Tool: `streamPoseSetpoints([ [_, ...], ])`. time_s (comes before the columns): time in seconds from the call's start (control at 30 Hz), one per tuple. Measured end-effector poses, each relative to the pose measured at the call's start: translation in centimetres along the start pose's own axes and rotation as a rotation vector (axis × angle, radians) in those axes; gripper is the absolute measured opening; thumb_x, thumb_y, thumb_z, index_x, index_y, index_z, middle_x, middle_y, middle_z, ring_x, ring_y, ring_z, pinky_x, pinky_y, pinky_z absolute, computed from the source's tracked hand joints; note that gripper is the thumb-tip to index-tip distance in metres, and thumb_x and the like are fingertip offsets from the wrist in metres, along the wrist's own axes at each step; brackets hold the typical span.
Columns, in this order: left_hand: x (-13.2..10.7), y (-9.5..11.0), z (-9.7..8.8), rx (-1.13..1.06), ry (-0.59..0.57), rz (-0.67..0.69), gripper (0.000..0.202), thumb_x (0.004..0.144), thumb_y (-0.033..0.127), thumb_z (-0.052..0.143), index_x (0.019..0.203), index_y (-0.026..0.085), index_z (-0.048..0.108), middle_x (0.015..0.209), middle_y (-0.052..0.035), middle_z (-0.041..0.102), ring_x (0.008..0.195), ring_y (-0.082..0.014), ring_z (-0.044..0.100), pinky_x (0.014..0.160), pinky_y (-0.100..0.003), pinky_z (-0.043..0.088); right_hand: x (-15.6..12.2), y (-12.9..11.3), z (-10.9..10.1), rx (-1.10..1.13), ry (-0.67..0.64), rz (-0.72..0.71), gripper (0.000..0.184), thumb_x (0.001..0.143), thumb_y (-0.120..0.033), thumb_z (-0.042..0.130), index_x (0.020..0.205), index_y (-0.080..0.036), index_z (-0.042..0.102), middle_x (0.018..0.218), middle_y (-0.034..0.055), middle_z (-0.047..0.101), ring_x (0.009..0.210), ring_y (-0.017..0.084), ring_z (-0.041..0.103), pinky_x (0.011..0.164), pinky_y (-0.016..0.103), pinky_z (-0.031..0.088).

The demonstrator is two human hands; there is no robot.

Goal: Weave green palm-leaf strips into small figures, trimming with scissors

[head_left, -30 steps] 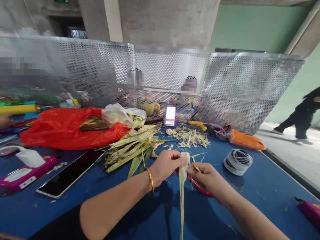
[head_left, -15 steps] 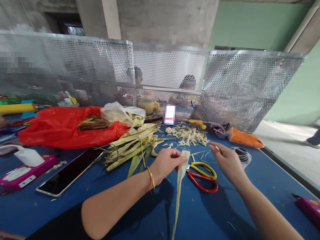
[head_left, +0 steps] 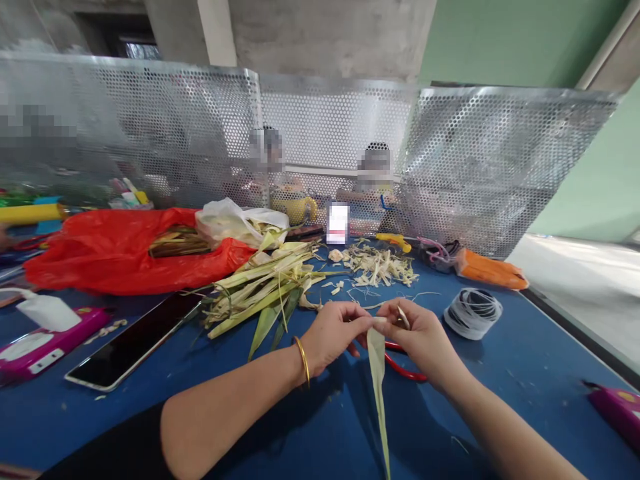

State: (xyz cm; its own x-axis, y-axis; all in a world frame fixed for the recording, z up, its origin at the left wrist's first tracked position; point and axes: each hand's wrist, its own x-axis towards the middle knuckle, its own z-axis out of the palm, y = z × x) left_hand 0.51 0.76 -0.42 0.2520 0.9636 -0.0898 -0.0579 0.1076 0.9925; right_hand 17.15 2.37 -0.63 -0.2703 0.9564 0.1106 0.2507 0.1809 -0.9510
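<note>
A long pale corn husk strip (head_left: 379, 380) hangs down in front of me, its top edge folded over. My left hand (head_left: 345, 325) pinches that top end between thumb and fingers. At the same end my right hand (head_left: 413, 333) is closed, its thumb pressed on the husk. A small pale piece (head_left: 403, 319) sticks out between the right fingers; I cannot make out what it is. Scissors with a red handle (head_left: 406, 370) lie beneath my hands, mostly hidden. Beyond my left hand is a loose pile of corn husks (head_left: 265, 287). Small husk scraps (head_left: 383, 265) lie farther back.
A spool of thin white line (head_left: 473, 313) stands at right. To the left lie a phone (head_left: 137, 340), a magenta power strip (head_left: 55, 340) and a red plastic bag (head_left: 110, 250). A perforated metal screen (head_left: 335, 120) crosses the back, with people behind it.
My right hand has moved left and inward, meeting the left hand at the husk's top end. The husk's top is now folded, and the hands cover more of the scissors.
</note>
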Motion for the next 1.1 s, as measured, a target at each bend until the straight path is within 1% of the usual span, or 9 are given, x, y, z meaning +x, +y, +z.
streamPoseSetpoints([
  [0.27,0.0,-0.3,0.1,0.061,0.058,0.081,0.016,0.075,0.029,0.06,0.068,0.015,0.063,0.063,-0.0001,0.059,0.054,-0.0097,0.05,0.047,-0.019,0.042,-0.2,-0.2,0.5,0.105,0.014,0.007,0.029,0.069,-0.044,0.074,0.072,-0.018,0.061,0.058,-0.0045,0.05,0.054,0.01,0.041,0.052,0.024,0.032],
  [0.37,0.0,-0.4,0.2,0.054,0.078,0.077,0.014,0.074,0.026,0.058,0.066,0.015,0.063,0.062,0.0001,0.059,0.055,-0.0099,0.05,0.048,-0.019,0.041,-0.4,-0.3,0.6,0.078,0.027,-0.01,0.03,0.068,-0.043,0.074,0.066,-0.017,0.059,0.055,-0.0053,0.046,0.053,0.009,0.037,0.05,0.023,0.03],
  [0.47,0.0,-0.3,0.3,0.039,0.079,0.078,0.015,0.074,0.027,0.058,0.068,0.015,0.063,0.062,0.0003,0.058,0.055,-0.0102,0.05,0.048,-0.02,0.042,-0.4,-0.4,0.7,0.045,0.052,-0.023,0.03,0.067,-0.044,0.074,0.068,-0.017,0.06,0.058,-0.0037,0.051,0.055,0.011,0.041,0.052,0.024,0.033],
  [0.6,-0.1,-0.3,0.4,0.061,0.138,0.097,0.017,0.077,0.031,0.058,0.072,0.015,0.063,0.062,0.0008,0.058,0.054,-0.0103,0.051,0.045,-0.019,0.041,-0.5,-0.4,1.0,0.201,0.035,0.077,0.037,0.062,-0.043,0.079,0.082,-0.018,0.06,0.067,-0.0019,0.058,0.061,0.013,0.05,0.057,0.025,0.039],
  [0.7,0.0,-0.6,0.5,0.063,0.139,0.101,0.017,0.077,0.031,0.058,0.072,0.015,0.062,0.061,0.0011,0.058,0.052,-0.0103,0.051,0.042,-0.019,0.041,-0.6,-0.4,1.4,0.241,0.026,0.112,0.036,0.063,-0.044,0.078,0.071,-0.019,0.055,0.061,-0.0046,0.052,0.056,0.011,0.046,0.054,0.024,0.036],
  [0.8,0.4,-1.0,0.4,-0.01,0.146,0.051,0.014,0.078,0.028,0.058,0.071,0.015,0.06,0.058,0.0015,0.057,0.05,-0.0101,0.051,0.04,-0.019,0.04,-0.8,-0.5,1.5,0.155,0.093,0.026,0.033,0.065,-0.042,0.076,0.064,-0.019,0.053,0.056,-0.0061,0.047,0.053,0.01,0.04,0.052,0.023,0.032],
  [0.93,0.8,-0.9,0.0,-0.162,0.201,-0.044,0.013,0.077,0.027,0.06,0.072,0.015,0.057,0.057,0.0013,0.058,0.048,-0.0089,0.052,0.041,-0.018,0.038,-1.2,-0.9,1.3,-0.003,0.179,-0.099,0.022,0.069,-0.036,0.071,0.066,-0.019,0.057,0.057,-0.0051,0.047,0.053,0.011,0.038,0.051,0.024,0.03],
  [1.0,0.6,-0.7,-0.1,-0.208,0.16,-0.066,0.022,0.077,0.036,0.063,0.075,0.015,0.058,0.064,-0.0005,0.061,0.052,-0.0094,0.056,0.043,-0.018,0.039,-1.2,-0.8,1.1,-0.034,0.222,-0.105,0.02,0.072,-0.036,0.068,0.068,-0.02,0.058,0.059,-0.0043,0.05,0.054,0.011,0.04,0.052,0.025,0.031],
  [1.1,0.0,-0.4,0.1,-0.181,0.01,-0.086,0.033,0.073,0.046,0.067,0.081,0.015,0.063,0.073,-0.0028,0.065,0.06,-0.011,0.06,0.045,-0.018,0.039,-1.1,-0.6,1.0,-0.035,0.28,-0.101,0.019,0.073,-0.037,0.067,0.071,-0.02,0.057,0.063,-0.0029,0.053,0.057,0.012,0.044,0.053,0.025,0.034],
])
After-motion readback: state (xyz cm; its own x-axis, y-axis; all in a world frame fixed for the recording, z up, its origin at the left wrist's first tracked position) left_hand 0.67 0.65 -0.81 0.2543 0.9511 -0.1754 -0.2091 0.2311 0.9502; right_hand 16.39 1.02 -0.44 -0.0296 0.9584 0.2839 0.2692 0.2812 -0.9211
